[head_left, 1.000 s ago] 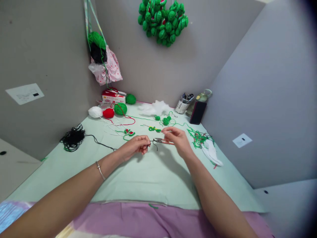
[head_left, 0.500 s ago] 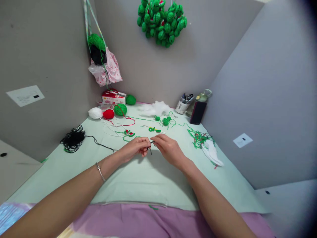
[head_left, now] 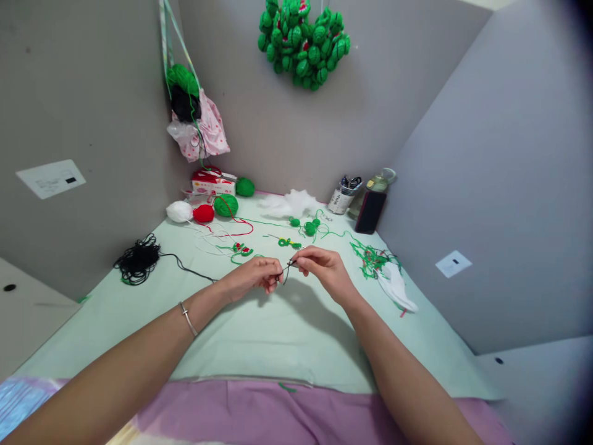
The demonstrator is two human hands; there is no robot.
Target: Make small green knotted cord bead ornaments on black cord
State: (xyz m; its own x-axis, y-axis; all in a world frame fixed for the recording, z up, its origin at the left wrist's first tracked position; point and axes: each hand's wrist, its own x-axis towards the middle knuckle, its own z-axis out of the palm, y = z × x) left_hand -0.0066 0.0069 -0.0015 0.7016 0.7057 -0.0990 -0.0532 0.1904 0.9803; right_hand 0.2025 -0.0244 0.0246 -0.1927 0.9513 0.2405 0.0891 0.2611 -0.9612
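My left hand (head_left: 254, 275) is closed, its fingers curled round black yarn (head_left: 288, 272). Thumb and fingertips of my right hand (head_left: 328, 272) pinch the other side of that yarn, which forms a small loop between the hands with a short end hanging down. Whether a thin tool is also in the right fingers is too small to tell. From the left wrist a black strand runs to a loose heap of black yarn (head_left: 138, 259) on the left. Just beyond my hands lie a green piece with a yellow-handled crochet hook (head_left: 288, 242) and a small green-and-red crocheted piece (head_left: 243, 249).
White (head_left: 179, 211), red (head_left: 203, 214) and green yarn balls (head_left: 226, 206) sit at the back left. White stuffing (head_left: 294, 203), a pen cup (head_left: 340, 199) and a phone (head_left: 370, 211) stand behind. Yarn scraps (head_left: 368, 256) lie right; green crocheted pieces (head_left: 303, 46) hang above.
My right hand has drawn slightly right and up, its fingers now pinching the black yarn. The gap between the hands is wider, with the loop showing there. My left hand stays almost still.
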